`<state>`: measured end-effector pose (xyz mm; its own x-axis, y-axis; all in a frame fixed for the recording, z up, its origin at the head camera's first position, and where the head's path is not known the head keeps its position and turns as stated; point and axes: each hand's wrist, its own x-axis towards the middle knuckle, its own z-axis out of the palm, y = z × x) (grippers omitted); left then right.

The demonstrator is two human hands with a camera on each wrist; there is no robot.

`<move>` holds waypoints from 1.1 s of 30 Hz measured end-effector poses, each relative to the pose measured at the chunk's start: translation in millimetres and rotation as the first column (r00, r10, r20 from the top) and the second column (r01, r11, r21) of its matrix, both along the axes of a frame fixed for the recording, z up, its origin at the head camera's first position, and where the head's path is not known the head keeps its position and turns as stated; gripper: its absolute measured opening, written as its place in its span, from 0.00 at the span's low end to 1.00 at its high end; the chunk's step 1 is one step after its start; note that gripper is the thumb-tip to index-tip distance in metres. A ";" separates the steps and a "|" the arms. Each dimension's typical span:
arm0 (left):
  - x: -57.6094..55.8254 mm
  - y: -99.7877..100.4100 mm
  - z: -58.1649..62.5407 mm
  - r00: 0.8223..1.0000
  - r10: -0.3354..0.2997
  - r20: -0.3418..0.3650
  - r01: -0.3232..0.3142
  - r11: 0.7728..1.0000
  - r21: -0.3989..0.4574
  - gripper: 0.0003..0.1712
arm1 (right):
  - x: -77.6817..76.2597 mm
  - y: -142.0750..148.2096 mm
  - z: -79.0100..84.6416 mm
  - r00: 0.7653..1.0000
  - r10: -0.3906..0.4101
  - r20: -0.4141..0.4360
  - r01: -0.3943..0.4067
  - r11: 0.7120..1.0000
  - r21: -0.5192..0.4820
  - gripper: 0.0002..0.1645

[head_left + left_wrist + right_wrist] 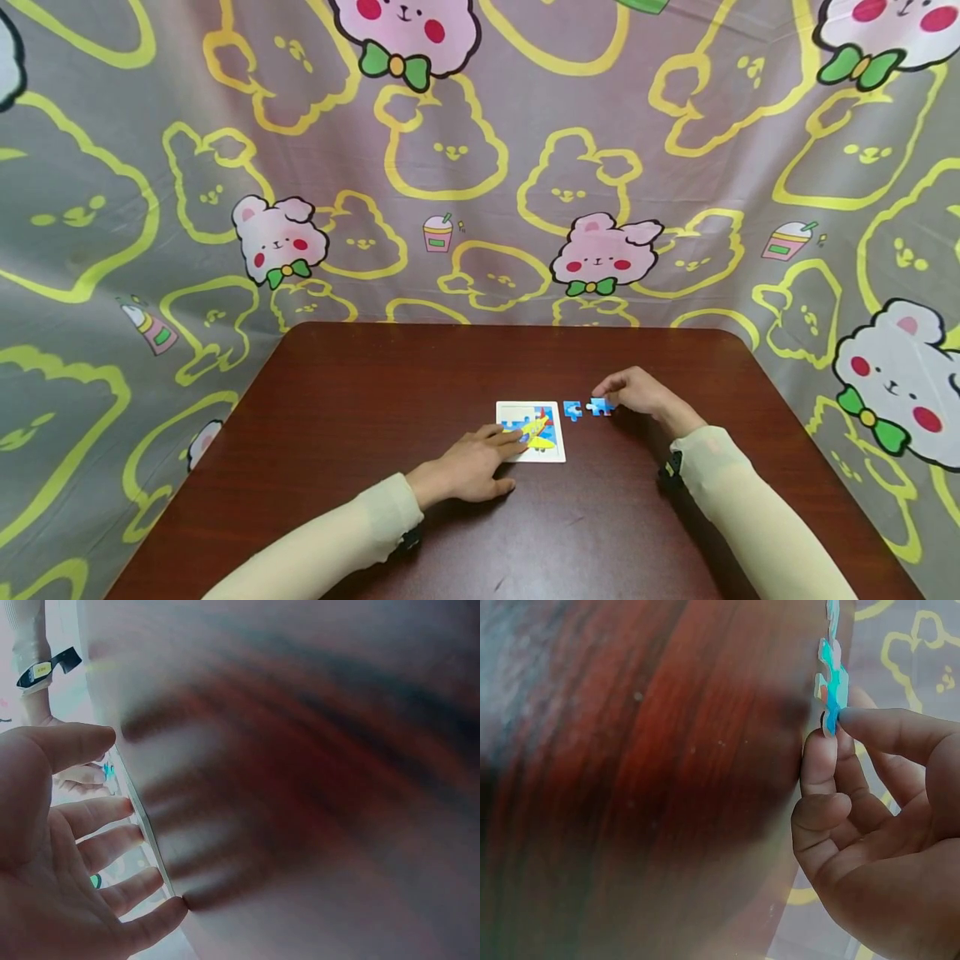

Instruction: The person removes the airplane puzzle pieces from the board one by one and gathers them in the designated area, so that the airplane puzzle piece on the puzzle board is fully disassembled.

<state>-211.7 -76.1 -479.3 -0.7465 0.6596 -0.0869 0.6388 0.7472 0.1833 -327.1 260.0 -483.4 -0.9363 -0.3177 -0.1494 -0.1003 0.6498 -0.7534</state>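
Note:
A small white-framed jigsaw puzzle board (558,455) with a yellow and red airplane picture lies on the table. Part of its upper area shows pale, without picture. My left hand (474,463) rests with spread, straight fingers on the left side of the board, covering some of the picture. To the right, my right hand (637,392) pinches a blue jigsaw piece (599,407) between thumb and fingers. In the right wrist view this jigsaw piece (834,686) is seen nearly edge-on at the fingertips. Between board and right hand lies another blue jigsaw piece (572,410).
The dark reddish-brown wooden table (390,375) has rounded far corners. A grey cloth (480,217) printed with rabbits and yellow outlines hangs around its back and sides. Dark straps with devices sit on both wrists, over light sleeves (738,475).

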 end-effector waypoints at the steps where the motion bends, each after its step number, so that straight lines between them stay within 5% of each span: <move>1: 0.0 -0.1 0.0 1.000 0.000 -0.002 0.000 1.000 0.000 0.36 | 0.1 0.0 0.1 1.000 0.004 -0.006 -0.004 1.000 0.000 0.10; 33: -1.9 -0.6 -1.7 1.000 -0.008 -0.007 0.008 1.000 0.023 0.35 | 7.1 -39.4 7.3 0.998 0.060 0.012 -0.060 0.996 -0.060 0.10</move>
